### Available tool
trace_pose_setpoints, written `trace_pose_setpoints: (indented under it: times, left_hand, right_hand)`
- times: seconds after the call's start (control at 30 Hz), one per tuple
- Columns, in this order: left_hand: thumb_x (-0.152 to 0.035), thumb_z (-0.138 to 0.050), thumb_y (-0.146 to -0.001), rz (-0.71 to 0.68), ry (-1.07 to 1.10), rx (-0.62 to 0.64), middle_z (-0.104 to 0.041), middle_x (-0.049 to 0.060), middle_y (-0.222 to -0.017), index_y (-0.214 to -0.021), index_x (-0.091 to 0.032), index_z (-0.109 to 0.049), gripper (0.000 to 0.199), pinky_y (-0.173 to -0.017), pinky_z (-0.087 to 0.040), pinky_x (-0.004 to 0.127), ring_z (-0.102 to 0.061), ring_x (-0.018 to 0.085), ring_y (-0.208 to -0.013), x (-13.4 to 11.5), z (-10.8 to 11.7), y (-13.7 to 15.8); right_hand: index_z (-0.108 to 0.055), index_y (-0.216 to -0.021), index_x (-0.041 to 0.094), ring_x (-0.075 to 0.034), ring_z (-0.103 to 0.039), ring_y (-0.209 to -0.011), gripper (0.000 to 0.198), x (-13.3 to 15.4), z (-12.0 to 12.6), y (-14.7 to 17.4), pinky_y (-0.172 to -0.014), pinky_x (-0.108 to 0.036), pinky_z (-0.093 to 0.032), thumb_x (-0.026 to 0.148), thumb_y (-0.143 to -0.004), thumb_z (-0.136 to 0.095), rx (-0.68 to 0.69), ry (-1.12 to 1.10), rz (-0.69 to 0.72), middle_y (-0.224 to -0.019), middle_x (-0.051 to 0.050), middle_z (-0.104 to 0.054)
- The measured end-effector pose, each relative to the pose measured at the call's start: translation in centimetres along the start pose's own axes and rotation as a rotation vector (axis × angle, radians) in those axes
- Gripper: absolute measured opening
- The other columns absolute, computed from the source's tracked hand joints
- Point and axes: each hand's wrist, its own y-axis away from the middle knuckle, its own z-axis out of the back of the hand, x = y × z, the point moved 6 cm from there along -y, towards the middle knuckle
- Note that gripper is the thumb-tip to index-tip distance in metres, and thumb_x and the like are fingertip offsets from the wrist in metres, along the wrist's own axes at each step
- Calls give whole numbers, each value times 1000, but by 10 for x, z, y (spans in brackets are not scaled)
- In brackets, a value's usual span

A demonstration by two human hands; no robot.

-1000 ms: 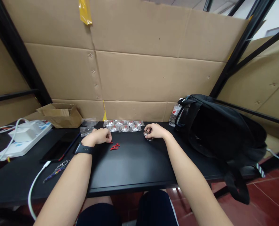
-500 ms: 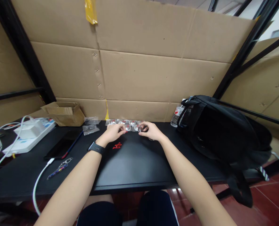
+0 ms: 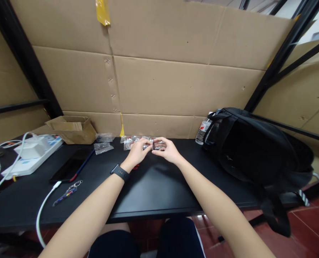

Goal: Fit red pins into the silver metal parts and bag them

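My right hand (image 3: 168, 150) grips a small round piece (image 3: 154, 146), clear with a dark edge, between thumb and fingers. Close beside it, my left hand (image 3: 138, 152) wears a black watch on its wrist and has thumb and fingertips pinched near the round piece. What the left fingers hold is too small to make out. Behind both hands lies a row of clear plastic packets (image 3: 127, 143) with round items and red bits inside, partly covered by the hands. Thin red cords (image 3: 136, 167) lie on the black table, half hidden under my left hand.
Flat clear bags (image 3: 103, 148), a paper bag (image 3: 73, 130), a phone (image 3: 70, 166), a keychain (image 3: 68, 193) and a white power strip (image 3: 32, 161) stand left. To the right are a water bottle (image 3: 201, 132) and a black backpack (image 3: 258, 154). Cardboard (image 3: 159, 86) walls the back.
My left hand has moved right, its fingertips coming up to the round piece and its wrist now partly over the red cords. My right hand has shifted slightly left with the piece.
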Motion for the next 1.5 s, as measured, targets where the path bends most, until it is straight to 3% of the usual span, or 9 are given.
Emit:
trace_pose_setpoints:
  times: [0.3, 0.67, 0.8, 0.93, 1.03, 1.17, 1.4, 1.5]
  left_hand:
    - [-27, -64, -90, -9, 3, -80, -63, 5, -108, -91, -23, -72, 9, -103, -44, 40, -60, 24, -113, 1, 2, 0]
    - [-30, -64, -90, -64, 140, -40, -61, 5, -106, -91, -22, -72, 11, -106, -43, 38, -60, 22, -109, 5, 1, -2]
    - [-27, -66, -89, -68, -5, -93, -61, 5, -103, -87, -23, -73, 9, -102, -42, 42, -58, 24, -107, -3, 10, 1]
    - [-27, -68, -88, -69, -205, -141, -63, 6, -106, -86, -25, -76, 9, -100, -38, 47, -54, 28, -110, -16, 19, 3]
    - [-28, -67, -89, -59, -229, -158, -63, 6, -107, -87, -25, -76, 9, -99, -38, 47, -54, 28, -108, -18, 21, 4]
    - [-27, -67, -88, -76, -221, -137, -63, 6, -108, -88, -25, -75, 8, -98, -39, 46, -54, 28, -109, -13, 18, 2]
    - [-30, -64, -91, -134, -155, -79, -62, 4, -104, -87, -24, -73, 12, -100, -40, 40, -56, 24, -105, -9, 12, 1]
    - [-34, -51, -99, -110, -120, -51, -62, 5, -106, -98, -23, -69, 21, -101, -39, 40, -56, 23, -106, -5, 10, -1]
  right_hand:
    - [-66, -97, 21, -22, -73, -96, 50, -3, 0, 1, -85, -36, -60, 33, -56, -92, -81, -127, -63, -108, -7, -73]
    - [-67, -90, 20, -21, -73, -98, 44, -12, -5, 4, -98, -41, -56, 35, -57, -93, -98, -287, -132, -116, -6, -71]
    - [-68, -83, 19, -23, -72, -102, 40, -10, -10, 5, -100, -40, -55, 37, -57, -92, -127, -308, -137, -118, -7, -72]
    - [-71, -82, 18, -23, -73, -97, 38, -11, -14, 5, -87, -36, -58, 48, -65, -87, -124, -247, -192, -109, -9, -75]
    - [-70, -86, 18, -22, -75, -88, 39, -12, -16, 4, -73, -30, -57, 54, -74, -79, -62, -218, -216, -96, -8, -76]
    - [-65, -85, 19, -19, -75, -81, 36, -14, -14, 3, -62, -24, -53, 50, -74, -80, -71, -135, -206, -93, -5, -74]
    - [-66, -85, 20, -18, -65, -82, 27, -16, -8, 0, -62, -25, -52, 47, -84, -68, -49, 59, -141, -88, -3, -68]
    - [-67, -81, 20, -18, -62, -91, 20, -10, -4, -3, -77, -29, -52, 40, -87, -65, -28, 207, -61, -96, -3, -66]
